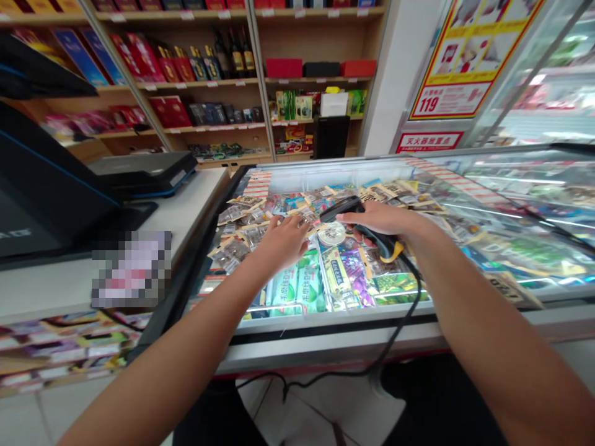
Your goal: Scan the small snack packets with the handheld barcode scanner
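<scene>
My right hand (379,220) is wrapped round a black barcode scanner (346,207), its head pointing left and its yellow-tipped handle end (393,251) towards me. A black cable (400,331) runs from the handle down over the front edge of the freezer case. My left hand (288,238) is over snack packets to the left of the scanner, fingers apart; whether it touches a packet I cannot tell. A pale round item (331,233) lies between the two hands. Nearer me are green packets (297,282) and a purple packet (357,275).
The glass-topped freezer case (334,325) stretches to the right. On the left, a counter (199,192) bears a black checkout terminal (51,179), a flat scale-like device (144,170) and a blurred-out item (132,269). Shelves (199,83) of boxes and bottles stand behind.
</scene>
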Demonstrator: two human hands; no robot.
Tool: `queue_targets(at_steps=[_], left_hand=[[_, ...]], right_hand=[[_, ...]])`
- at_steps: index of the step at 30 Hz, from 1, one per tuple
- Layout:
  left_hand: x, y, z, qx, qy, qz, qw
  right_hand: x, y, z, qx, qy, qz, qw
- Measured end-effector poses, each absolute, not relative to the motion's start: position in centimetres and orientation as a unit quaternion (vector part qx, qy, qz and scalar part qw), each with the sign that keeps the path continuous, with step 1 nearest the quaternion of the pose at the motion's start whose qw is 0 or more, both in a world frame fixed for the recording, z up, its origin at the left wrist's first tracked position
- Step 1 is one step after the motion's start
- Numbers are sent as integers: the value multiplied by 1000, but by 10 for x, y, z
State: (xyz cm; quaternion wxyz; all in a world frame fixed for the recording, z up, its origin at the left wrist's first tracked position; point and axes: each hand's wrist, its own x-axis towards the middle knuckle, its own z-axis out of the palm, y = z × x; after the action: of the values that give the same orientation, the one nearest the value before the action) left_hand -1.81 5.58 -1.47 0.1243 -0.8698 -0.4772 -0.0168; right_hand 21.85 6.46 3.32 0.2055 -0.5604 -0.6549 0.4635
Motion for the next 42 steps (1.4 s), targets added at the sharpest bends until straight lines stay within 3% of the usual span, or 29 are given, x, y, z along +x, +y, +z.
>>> queue_targets(at_steps=[11,18,22,26,30,33,42], left_hand=[[-19,54,-12,-874,-470,-2,123],[-31,56,0,-833,-529,16,161],[-37,59,7,-805,-562,10,189],[-21,81,8,-807,-556,-19,199],[0,132,-1,-838,-541,-13,73],[6,170,-7,-840,-540,8,45],[-7,152,-2,-851,-517,43,85]], right_hand=[[216,63,35,-573,-645,470,189],[220,79,30,-601,-577,451,320],[224,81,31,-610,-553,445,353],[224,83,29,-609,-558,438,354],[222,85,26,-600,-574,437,346],[220,84,25,-596,-579,437,345],[213,79,26,-580,-587,469,316]])
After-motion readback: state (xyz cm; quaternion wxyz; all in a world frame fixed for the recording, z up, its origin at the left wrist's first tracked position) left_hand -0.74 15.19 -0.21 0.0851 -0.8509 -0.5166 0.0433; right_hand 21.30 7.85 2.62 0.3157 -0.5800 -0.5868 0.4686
